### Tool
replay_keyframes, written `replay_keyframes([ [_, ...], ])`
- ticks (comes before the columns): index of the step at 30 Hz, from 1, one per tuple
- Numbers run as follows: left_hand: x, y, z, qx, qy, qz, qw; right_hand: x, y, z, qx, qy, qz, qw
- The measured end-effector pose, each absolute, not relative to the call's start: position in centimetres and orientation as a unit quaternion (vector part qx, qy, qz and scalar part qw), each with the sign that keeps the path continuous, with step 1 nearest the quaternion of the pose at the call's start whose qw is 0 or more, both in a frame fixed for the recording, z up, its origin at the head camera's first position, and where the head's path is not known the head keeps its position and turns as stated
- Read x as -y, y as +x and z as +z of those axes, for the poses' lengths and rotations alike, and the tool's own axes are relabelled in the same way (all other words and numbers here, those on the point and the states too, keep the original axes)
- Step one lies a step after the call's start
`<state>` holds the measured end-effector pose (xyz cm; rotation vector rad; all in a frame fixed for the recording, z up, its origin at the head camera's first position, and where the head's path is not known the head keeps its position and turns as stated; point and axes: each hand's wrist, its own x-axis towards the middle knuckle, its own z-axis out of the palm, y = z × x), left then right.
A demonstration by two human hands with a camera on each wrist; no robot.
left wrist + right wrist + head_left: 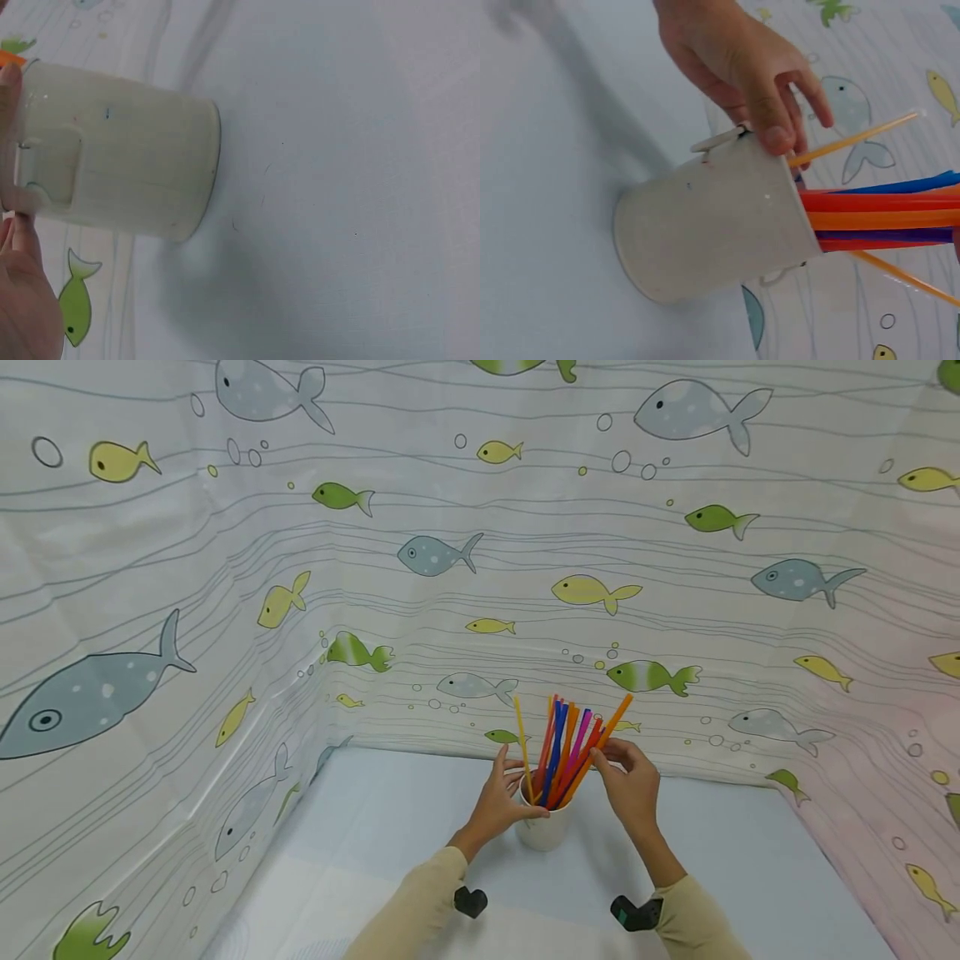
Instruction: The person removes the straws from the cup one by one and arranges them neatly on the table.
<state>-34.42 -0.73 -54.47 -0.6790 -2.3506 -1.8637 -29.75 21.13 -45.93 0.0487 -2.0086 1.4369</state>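
Note:
A whitish metal cup (543, 833) with small side handles stands upright, full of long coloured straws (572, 752). My left hand (497, 797) holds its rim, the thumb across the near side and the fingers spread behind. In the right wrist view the left thumb (774, 133) presses the rim above a handle (718, 140). My right hand (632, 781) is at the right of the bundle, thumb and fingertips pinching an orange straw (617, 717) that leans out to the right. A thin yellow straw (521, 727) leans apart on the left.
The cup is over a pale white-blue tabletop (375, 827). Behind and at both sides hangs a white curtain (420, 652) printed with fish and wavy lines. Black wrist devices (636, 912) sit at the cuffs of both cream sleeves (420, 902).

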Motion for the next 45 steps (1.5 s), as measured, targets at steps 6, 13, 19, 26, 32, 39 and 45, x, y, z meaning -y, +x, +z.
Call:
replay_keyframes([
  [6, 0.9, -34.5, -54.4, 0.769, -0.218, -0.601, 0.032, -22.3, -29.9, -42.8, 0.762, 0.034, 0.542, 0.354],
  [13, 1.0, -34.4, -54.2, 0.773, -0.216, -0.596, 0.029, -23.0, -29.0, -38.6, 0.755, 0.069, 0.531, 0.38],
  [19, 1.0, -34.3, -54.3, 0.778, -0.206, -0.593, 0.026, -24.8, -30.3, -39.0, 0.757, 0.058, 0.53, 0.377],
  [26, 0.9, -34.3, -54.3, 0.78, -0.203, -0.592, 0.027, -25.9, -30.5, -41.1, 0.785, 0.002, 0.509, 0.352],
  [32, 0.8, -34.1, -54.1, 0.78, -0.208, -0.589, 0.031, -26.3, -30.5, -44.1, 0.81, -0.049, 0.49, 0.317],
  [39, 0.6, -34.1, -54.1, 0.78, -0.202, -0.591, 0.029, -26.7, -30.5, -48.0, 0.836, -0.077, 0.475, 0.265],
  [45, 0.7, -34.1, -54.0, 0.778, -0.204, -0.594, 0.023, -26.7, -30.4, -50.5, 0.849, -0.082, 0.472, 0.222],
])
